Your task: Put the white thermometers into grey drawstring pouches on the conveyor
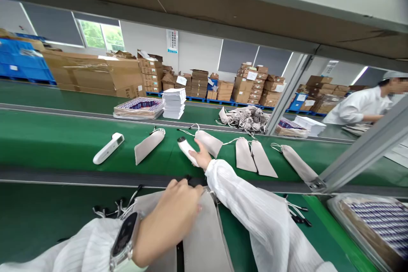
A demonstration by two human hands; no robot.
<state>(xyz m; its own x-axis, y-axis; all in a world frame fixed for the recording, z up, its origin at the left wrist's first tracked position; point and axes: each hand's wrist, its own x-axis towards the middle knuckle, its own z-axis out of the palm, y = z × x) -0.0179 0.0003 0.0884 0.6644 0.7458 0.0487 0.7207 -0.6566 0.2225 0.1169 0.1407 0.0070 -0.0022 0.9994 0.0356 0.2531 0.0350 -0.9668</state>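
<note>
My right hand [201, 156] reaches out over the green belt [57, 144] and closes around a white handheld device [186, 149] lying beside a grey drawstring pouch [209, 142]. My left hand [172, 216], with a watch on the wrist, rests on a stack of flat grey pouches [204, 242] on the near bench. Another white device [108, 148] lies on the belt at the left. A filled pouch [148, 146] sits next to it. Further pouches [255, 157] lie to the right on the belt.
A metal frame post [360, 153] slants across the right. A tray of packed goods [379, 221] sits at the near right. On the far bench are a tray [139, 108], a white stack [174, 103] and a pile of pouches [247, 118]. A co-worker in white [360, 106] stands at the far right.
</note>
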